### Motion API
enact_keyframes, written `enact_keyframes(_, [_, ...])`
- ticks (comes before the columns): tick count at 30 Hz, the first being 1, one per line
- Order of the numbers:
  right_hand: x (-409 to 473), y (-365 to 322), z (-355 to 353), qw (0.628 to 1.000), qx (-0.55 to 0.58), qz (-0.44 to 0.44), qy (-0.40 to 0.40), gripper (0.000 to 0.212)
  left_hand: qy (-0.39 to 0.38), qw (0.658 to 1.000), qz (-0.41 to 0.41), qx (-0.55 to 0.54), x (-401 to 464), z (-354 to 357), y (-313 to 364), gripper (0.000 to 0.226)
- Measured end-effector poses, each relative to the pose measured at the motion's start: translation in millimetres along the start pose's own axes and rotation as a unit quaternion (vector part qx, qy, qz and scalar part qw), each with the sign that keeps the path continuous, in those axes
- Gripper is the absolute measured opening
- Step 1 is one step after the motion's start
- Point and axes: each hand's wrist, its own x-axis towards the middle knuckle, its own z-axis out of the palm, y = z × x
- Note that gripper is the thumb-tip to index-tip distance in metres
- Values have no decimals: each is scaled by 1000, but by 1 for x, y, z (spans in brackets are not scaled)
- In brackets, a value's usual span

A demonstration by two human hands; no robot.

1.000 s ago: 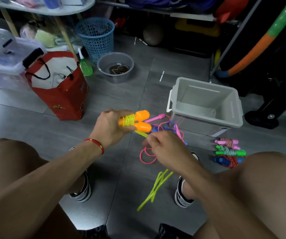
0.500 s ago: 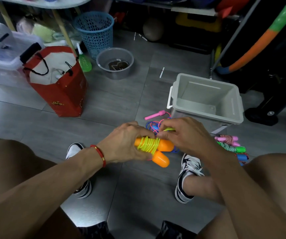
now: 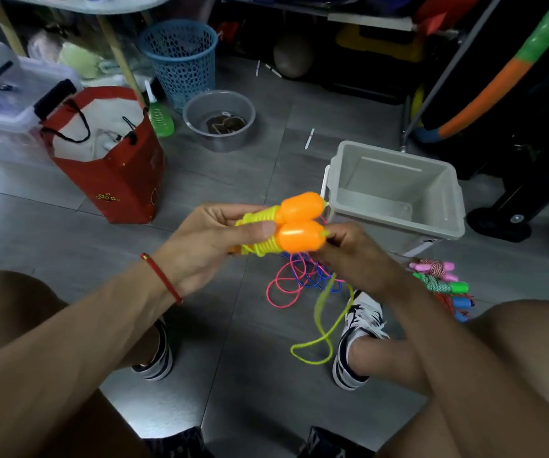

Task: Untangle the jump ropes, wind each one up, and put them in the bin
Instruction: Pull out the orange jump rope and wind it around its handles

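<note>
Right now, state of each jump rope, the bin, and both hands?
Orange-handled rope: handles together, yellow cord partly wound, tail hanging loose.
Left hand: grip closed on the wound handles.
Right hand: pinching the yellow cord by the handle ends.
Pink and blue ropes: loose tangle on the floor.
Three wound ropes: bundled, on the floor beside the bin.
Grey bin: upright, open, no ropes inside.

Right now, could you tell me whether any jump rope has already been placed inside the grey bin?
No, the grey bin shows only its bare walls and floor, while three wound ropes lie on the tiles beside it.
</note>
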Motion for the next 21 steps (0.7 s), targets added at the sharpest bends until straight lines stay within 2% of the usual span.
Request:
enact_keyframes(1, [0, 0, 8, 1000, -14, 7, 5, 29, 36, 999, -18, 5, 3, -2, -2, 67])
enact_keyframes(4, [-1, -5, 28, 997, -70, 23, -16, 21, 116, 991, -61, 7, 10, -9, -7, 51])
enact_keyframes(6, [-1, -8, 42, 992, -114, 47, -18, 25, 160, 984, -74, 5, 12, -7, -8, 47])
enact_keyframes(11, [-3, -19, 62, 987, 19, 161, 4, 36, 247, 965, -53, 67, 16, 9, -9, 23])
enact_keyframes(14, [0, -20, 64, 980, -10, 191, 54, 37, 284, 949, -22, 135, 19, 10, -18, 23])
enact_keyframes(16, [1, -22, 70, 976, -15, 196, 90, 34, 293, 930, -2, 223, 20, 10, -22, 27])
enact_keyframes(18, [2, -27, 73, 972, 13, 199, 125, 25, 275, 906, 59, 316, 19, 13, -26, 27])
enact_keyframes(21, [7, -36, 70, 953, 114, 220, 173, 18, 256, 819, 192, 475, 17, 17, -34, 34])
